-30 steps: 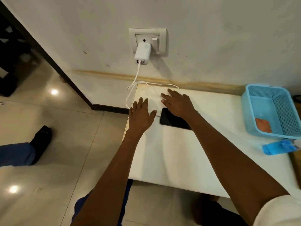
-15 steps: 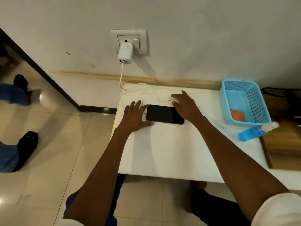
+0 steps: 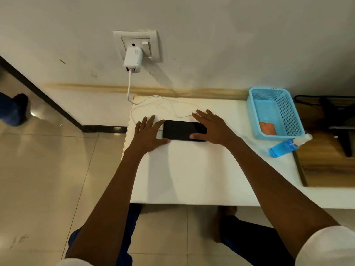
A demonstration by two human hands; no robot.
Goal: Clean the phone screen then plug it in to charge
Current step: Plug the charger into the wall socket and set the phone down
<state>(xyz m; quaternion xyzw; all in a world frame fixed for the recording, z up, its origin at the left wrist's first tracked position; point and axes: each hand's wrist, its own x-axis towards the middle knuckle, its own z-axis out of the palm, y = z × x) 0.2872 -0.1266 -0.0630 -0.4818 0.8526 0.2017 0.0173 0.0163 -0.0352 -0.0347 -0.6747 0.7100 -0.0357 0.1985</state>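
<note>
a: where's the phone (image 3: 182, 130) at?

b: flat on the white table (image 3: 192, 169), mid frame, screen dark and facing up. left hand (image 3: 147, 134) lies with fingers spread at its left end, thumb touching the near corner. right hand (image 3: 212, 126) is splayed over the right end, thumb on the glass.

a: and the cable (image 3: 153, 101)?

b: it loops over the table's far edge from the charger (image 3: 133, 59) in the wall socket (image 3: 137, 45), up top. blue basket (image 3: 274, 113) and bottle (image 3: 284, 147) at right.

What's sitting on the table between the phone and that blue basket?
In the head view, only the right hand, resting on the phone; past it, bare white table up to the basket.
</note>
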